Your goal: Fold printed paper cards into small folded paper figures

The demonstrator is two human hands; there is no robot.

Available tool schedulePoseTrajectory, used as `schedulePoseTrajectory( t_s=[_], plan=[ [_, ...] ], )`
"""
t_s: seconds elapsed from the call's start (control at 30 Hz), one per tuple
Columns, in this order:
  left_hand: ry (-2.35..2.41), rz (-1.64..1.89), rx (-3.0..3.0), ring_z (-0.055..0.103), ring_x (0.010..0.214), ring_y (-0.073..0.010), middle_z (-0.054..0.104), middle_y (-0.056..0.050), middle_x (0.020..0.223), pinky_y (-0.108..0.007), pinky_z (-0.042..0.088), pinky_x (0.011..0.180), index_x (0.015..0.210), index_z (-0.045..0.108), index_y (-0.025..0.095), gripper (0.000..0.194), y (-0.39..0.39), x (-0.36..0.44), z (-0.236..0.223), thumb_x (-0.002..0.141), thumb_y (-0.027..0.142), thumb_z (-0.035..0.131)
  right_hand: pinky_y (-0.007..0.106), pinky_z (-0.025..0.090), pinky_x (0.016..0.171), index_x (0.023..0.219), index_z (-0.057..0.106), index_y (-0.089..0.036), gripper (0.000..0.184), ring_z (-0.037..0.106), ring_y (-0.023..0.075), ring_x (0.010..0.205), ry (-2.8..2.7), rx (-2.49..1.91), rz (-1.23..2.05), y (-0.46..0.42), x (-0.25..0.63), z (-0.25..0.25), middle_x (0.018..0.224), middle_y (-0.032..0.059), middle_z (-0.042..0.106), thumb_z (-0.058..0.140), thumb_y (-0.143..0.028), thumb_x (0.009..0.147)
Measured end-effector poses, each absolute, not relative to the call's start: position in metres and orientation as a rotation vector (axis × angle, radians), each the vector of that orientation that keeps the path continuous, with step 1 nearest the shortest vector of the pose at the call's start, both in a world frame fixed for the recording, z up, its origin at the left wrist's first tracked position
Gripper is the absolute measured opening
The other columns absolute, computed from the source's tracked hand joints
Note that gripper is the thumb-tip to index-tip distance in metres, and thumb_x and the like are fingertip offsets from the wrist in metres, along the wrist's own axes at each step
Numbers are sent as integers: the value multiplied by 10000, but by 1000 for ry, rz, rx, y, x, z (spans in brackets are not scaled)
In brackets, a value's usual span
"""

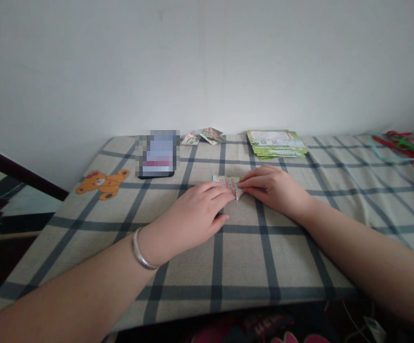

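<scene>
A small printed piece of paper [227,182], partly folded, lies on the checked tablecloth in front of me. My left hand [202,207], with a silver bangle at the wrist, rests flat over its left and near part, fingers stretched and thumb apart. At the paper's right edge, my right hand [271,187] pinches the folded corner between thumb and fingertips. The fingers of both hands hide part of the sheet. Beyond it, folded paper pieces [209,135] with similar print stand near the wall.
A stack of green printed leaflets [276,143] lies at the back right. At the back left is a phone [159,155] with a blurred screen, near a bear picture [102,183] on the tablecloth [242,257]. Red and green items [405,145] sit at the far right.
</scene>
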State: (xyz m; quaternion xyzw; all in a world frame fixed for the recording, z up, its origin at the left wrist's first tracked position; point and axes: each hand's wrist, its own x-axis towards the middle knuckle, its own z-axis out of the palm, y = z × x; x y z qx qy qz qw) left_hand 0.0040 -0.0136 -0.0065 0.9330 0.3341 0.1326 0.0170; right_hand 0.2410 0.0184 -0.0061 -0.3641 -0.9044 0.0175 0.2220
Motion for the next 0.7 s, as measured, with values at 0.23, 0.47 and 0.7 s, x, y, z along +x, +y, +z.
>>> schedulePoseTrajectory(
  t_s=[0.23,0.47,0.7],
  plan=[
    [1026,432,2928,440,1278,-218,539,-28,1371,-414,347,1118,1332,510,223,419,-16,3,-7,919,289,533,324,489,833,982,753,-191,201,636,188,904,-2507,-1045,6,17,238,-7,1016,55,714,568,-205,903],
    [1044,403,2956,441,1265,-239,536,-40,1367,-430,358,1106,1342,503,208,429,-17,6,-6,924,303,523,323,489,829,995,752,-186,214,623,186,896,-2510,-1055,5,16,237,-6,1006,64,703,558,-210,910],
    [1069,399,2975,445,1252,-248,548,-53,1343,-440,366,1091,1310,524,192,401,-19,8,-5,925,301,515,347,484,846,1011,749,-212,207,606,204,924,-2491,-1067,-54,15,237,-7,1044,91,649,573,-218,901]
  ],
)
